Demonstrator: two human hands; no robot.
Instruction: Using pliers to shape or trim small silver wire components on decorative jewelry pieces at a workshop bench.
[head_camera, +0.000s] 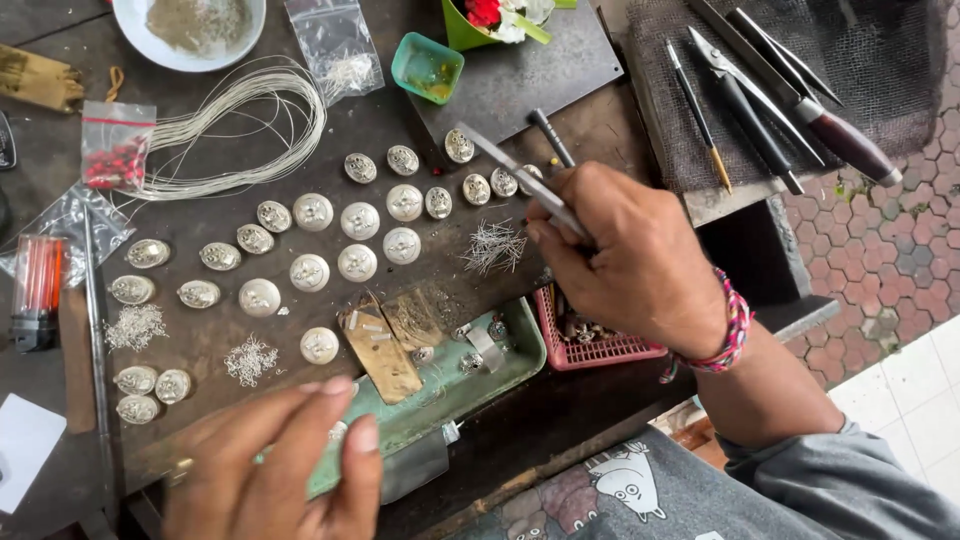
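Two hands work over a dark tabletop (560, 70) in the single head view. The right hand (635, 260) is closed in a pinch around metal tweezers (520, 175), thumb and fingers clamped on the rear half. The tweezers' long axis runs diagonally, from the hand up and to the left, with the tip pointing toward the top row of round silver pieces (404, 202), hovering near the domed one at the row's upper right; whether the tip touches anything cannot be told. The left hand (275, 465) sits low at the near edge, fingers drawn together and thumb meeting them as if pinching something very small; what it grips, if anything, is too small to make out.

As for progress, roughly two dozen silver pieces lie in loose rows across the tabletop, some plain and smooth, others already bearing ornament, so the work looks partly done, with the plain ones likely left. Small heaps of wire bits (495, 247) lie beside the right hand, with more at the left. A green tray (520, 345) near the edge holds scraps, with a pink basket (600, 345) just beside it. Coiled wire (250, 120) lies at the upper left, and spare tools (760, 120) rest on a mesh pad at the right.
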